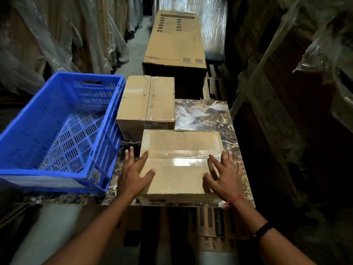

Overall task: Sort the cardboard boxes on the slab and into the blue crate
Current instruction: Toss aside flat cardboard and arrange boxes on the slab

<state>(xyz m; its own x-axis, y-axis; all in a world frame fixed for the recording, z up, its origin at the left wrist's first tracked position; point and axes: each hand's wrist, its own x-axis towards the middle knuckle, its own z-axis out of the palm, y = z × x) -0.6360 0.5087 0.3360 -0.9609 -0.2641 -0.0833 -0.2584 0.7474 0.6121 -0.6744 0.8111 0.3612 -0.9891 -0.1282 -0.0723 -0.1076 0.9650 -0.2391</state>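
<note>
A flat taped cardboard box (pixel 179 150) lies on the dark marble slab (pixel 204 113) near its front edge. My left hand (pixel 134 172) rests spread on the box's left edge, thumb on top. On the box's right edge lies my right hand (pixel 223 175), also spread, with its fingers reaching past the side. Neither hand has closed around the box. A second, taller taped box (pixel 147 104) stands behind it on the slab's far left. The blue slotted crate (pixel 23 131) sits to the left, with nothing inside it.
A long printed carton (pixel 174 41) stands beyond the slab in the narrow aisle. Plastic-wrapped goods (pixel 296 77) line both sides closely. Another printed carton (pixel 217 222) sits below the slab's front edge, by my right forearm.
</note>
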